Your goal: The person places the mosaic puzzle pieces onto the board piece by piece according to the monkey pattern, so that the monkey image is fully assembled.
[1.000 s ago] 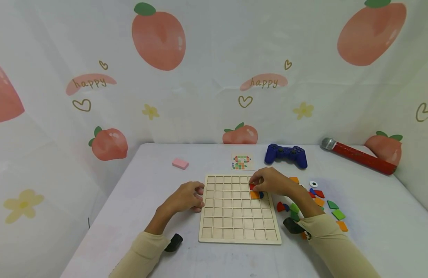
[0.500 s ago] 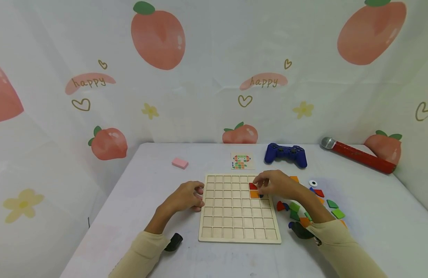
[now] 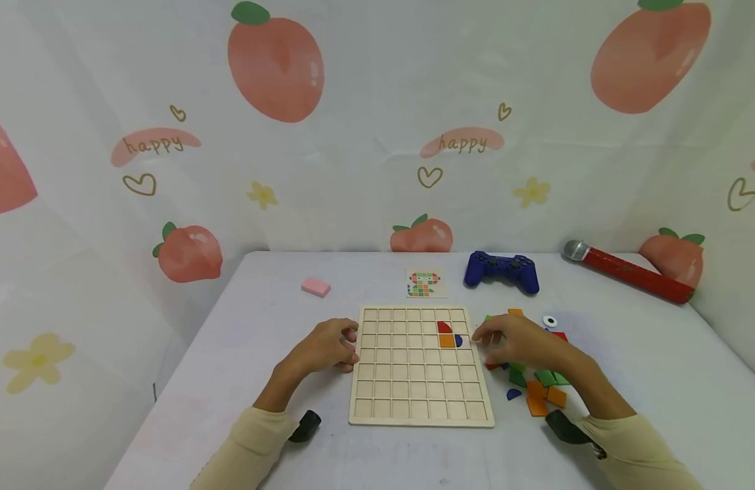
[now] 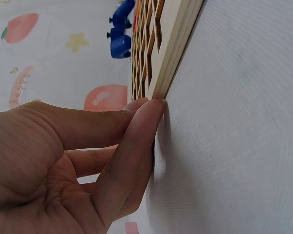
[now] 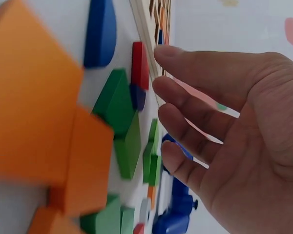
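Observation:
A pale wooden grid board [image 3: 400,391] lies on the table. Set in its upper right cells are a red quarter-circle [image 3: 443,328], an orange square [image 3: 447,341] and a blue half-circle [image 3: 459,341]. My left hand [image 3: 325,346] holds the board's left edge; in the left wrist view its thumb and fingertips meet at the wooden rim. Just beyond the right edge hovers my right hand [image 3: 517,341], its fingers loosely bent, apart and holding nothing. Beneath and around it lie loose coloured pieces, among them a dark green piece [image 5: 115,103] and a red piece [image 5: 139,66].
More pieces spread to the board's right: orange squares [image 3: 537,406], a blue half-circle [image 3: 514,394] and a white round piece with a black dot [image 3: 549,321]. Behind the board are a pattern card [image 3: 425,283], a pink block [image 3: 316,287], a blue game controller [image 3: 501,271] and a red microphone [image 3: 634,273].
My right hand has left the red quarter-circle on the board and moved right and toward me, over the loose pieces. The left hand stays at the board's edge.

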The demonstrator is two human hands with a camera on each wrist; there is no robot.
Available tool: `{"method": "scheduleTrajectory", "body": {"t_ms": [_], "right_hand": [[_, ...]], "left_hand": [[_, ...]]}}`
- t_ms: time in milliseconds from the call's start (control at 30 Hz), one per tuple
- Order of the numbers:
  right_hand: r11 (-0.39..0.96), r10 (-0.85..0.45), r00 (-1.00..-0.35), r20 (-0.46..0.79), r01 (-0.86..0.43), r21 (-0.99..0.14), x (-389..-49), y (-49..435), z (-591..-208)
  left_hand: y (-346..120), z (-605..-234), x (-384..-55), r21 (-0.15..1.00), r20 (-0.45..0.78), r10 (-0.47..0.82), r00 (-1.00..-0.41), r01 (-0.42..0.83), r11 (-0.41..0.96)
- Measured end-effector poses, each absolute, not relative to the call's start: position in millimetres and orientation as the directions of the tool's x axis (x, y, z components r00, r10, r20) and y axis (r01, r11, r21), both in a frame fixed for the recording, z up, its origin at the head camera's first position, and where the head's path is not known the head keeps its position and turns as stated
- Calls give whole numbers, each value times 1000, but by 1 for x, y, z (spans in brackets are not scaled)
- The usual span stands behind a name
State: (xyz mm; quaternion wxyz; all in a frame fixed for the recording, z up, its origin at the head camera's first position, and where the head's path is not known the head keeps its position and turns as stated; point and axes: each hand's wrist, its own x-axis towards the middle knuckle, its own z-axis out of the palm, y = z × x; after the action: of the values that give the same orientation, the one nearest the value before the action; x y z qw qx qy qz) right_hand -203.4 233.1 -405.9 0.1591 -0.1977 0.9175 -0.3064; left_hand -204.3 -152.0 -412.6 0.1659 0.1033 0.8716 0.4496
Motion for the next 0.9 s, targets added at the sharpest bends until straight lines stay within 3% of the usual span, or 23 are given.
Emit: {"method": "scheduleTrajectory", "body": {"t_ms": [267,600,900], "right_hand": [[758,-437,-871,-224,-222,-614,-197,243,-406],[753,-449,-877,-171,-268,-601,-199,248,-411],[744,-439,-874,-209,-223,-630,-196,245,-411]], "left_hand": [[-153,-415,-205,810,-193,325,-926,37,585],[-151,-412,-205,799,-191,323,-927,44,600],[-152,-414,-206,810,-195,329,-924,38,586]]}}
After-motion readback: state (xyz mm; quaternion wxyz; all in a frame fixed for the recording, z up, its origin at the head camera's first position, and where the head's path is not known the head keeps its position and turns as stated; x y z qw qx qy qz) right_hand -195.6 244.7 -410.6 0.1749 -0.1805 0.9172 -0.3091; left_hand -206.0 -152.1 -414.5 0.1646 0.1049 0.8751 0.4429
